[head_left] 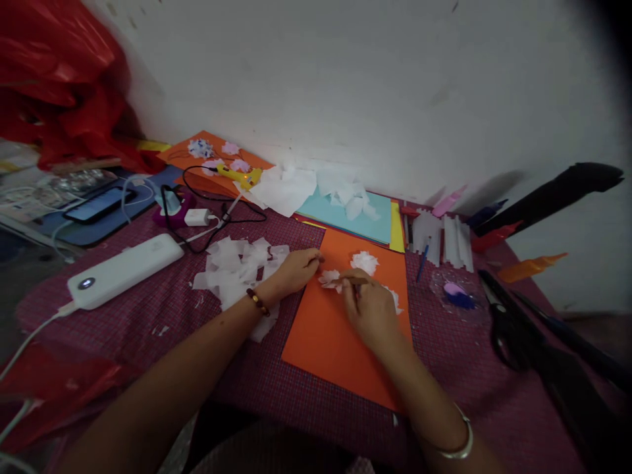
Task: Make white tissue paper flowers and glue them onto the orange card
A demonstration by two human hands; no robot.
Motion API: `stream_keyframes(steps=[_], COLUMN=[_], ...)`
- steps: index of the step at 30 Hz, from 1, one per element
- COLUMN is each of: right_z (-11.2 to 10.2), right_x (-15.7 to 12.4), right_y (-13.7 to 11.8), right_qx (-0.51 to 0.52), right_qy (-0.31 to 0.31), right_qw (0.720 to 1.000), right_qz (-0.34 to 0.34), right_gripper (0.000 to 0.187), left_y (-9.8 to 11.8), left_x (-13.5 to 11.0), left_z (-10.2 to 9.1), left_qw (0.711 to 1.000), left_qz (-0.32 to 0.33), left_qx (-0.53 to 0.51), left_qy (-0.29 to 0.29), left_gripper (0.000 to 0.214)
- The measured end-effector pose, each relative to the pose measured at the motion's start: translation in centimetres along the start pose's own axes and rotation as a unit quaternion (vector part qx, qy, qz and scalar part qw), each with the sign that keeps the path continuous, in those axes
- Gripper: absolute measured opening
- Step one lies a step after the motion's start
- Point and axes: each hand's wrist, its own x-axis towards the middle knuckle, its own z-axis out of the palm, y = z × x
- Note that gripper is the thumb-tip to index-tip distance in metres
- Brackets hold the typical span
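Observation:
An orange sheet of paper lies in front of me with white paper flowers on it. One white flower sits at the top, and another is partly hidden behind my right hand. My right hand is closed around a thin brown stick, whose tip reaches a smaller white flower. My left hand rests at the sheet's left edge with its fingers curled together; whatever they hold, if anything, is hidden. White paper pieces lie beside and under my left forearm.
Behind are a yellow glue gun, pink and blue-white flowers on orange paper, and blue sheets. A white power bank and cables lie left. Right are a paintbrush, blue paint, paint tubes and black scissors.

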Motion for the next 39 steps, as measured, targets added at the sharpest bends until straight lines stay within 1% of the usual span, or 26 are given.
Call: stream_keyframes(steps=[2,3,6,9,13,15,16,18,19,20,21,22,24,27,30,32,36,39], right_z=[-0.1,-0.2,-0.2,-0.1,0.0,0.0,0.0,0.0,0.0,0.0,0.0,0.0,0.0,0.1,-0.1,-0.3,-0.9,-1.1], right_x=[0.0,0.0,-0.1,-0.1,-0.1,-0.2,-0.2,-0.2,-0.3,-0.3,-0.3,-0.3,-0.3,-0.3,-0.3,-0.3,-0.1,0.0], right_y=[0.5,0.8,1.9,2.7,2.9,2.8,2.8,2.7,2.7,2.6,2.6,2.5,2.4,2.5,2.8,3.0,3.1,3.3], right_qx=[0.062,0.102,0.219,0.286,0.312,0.322,0.325,0.323,0.322,0.322,0.322,0.321,0.311,0.297,0.321,0.332,0.332,0.339], right_qy=[0.041,0.068,0.128,0.139,0.127,0.124,0.123,0.124,0.124,0.126,0.125,0.124,0.121,0.117,0.117,0.125,0.140,0.141], right_qw=[0.996,0.989,0.956,0.929,0.920,0.917,0.916,0.916,0.916,0.916,0.916,0.917,0.921,0.926,0.920,0.914,0.910,0.908], right_qz=[0.053,0.081,0.149,0.190,0.199,0.199,0.200,0.203,0.204,0.204,0.204,0.202,0.201,0.200,0.194,0.196,0.206,0.204], right_gripper=[0.023,0.023,0.023,0.024,0.024,0.024,0.024,0.024,0.024,0.024,0.024,0.025,0.025,0.025,0.024,0.024,0.024,0.025], left_y=[-0.1,-0.1,-0.2,-0.1,0.4,0.4,0.1,-0.9,-1.7,-2.5,-3.4,-4.3,-5.7,-6.5,-6.3,-6.1,-6.2,-6.6], left_x=[0.0,0.0,0.0,-0.2,-0.6,-0.9,-1.0,-1.3,-1.4,-1.6,-1.7,-1.7,-1.8,-1.7,-1.5,-1.3,-1.0,-1.0], left_z=[-0.1,-0.1,-0.1,0.1,-0.2,-1.2,-2.1,-4.2,-5.4,-6.5,-7.6,-8.4,-9.4,-9.5,-8.9,-8.6,-8.4,-8.6], left_qw=[1.000,1.000,0.999,1.000,0.999,0.999,0.997,0.987,0.974,0.958,0.949,0.945,0.941,0.938,0.938,0.941,0.950,0.958], left_qz=[0.000,0.000,0.003,0.010,0.029,0.037,0.029,-0.026,-0.071,-0.121,-0.148,-0.166,-0.191,-0.205,-0.205,-0.204,-0.209,-0.209], left_qx=[-0.015,-0.022,-0.032,-0.025,0.002,0.022,0.042,0.106,0.146,0.182,0.199,0.209,0.223,0.241,0.249,0.241,0.197,0.132], left_qy=[-0.001,-0.002,-0.001,0.004,0.015,0.033,0.054,0.119,0.157,0.183,0.193,0.191,0.170,0.140,0.126,0.119,0.123,0.142], left_gripper=[0.026,0.026,0.025,0.027,0.027,0.025,0.023,0.022,0.022,0.024,0.025,0.024,0.020,0.018,0.019,0.017,0.005,0.006])
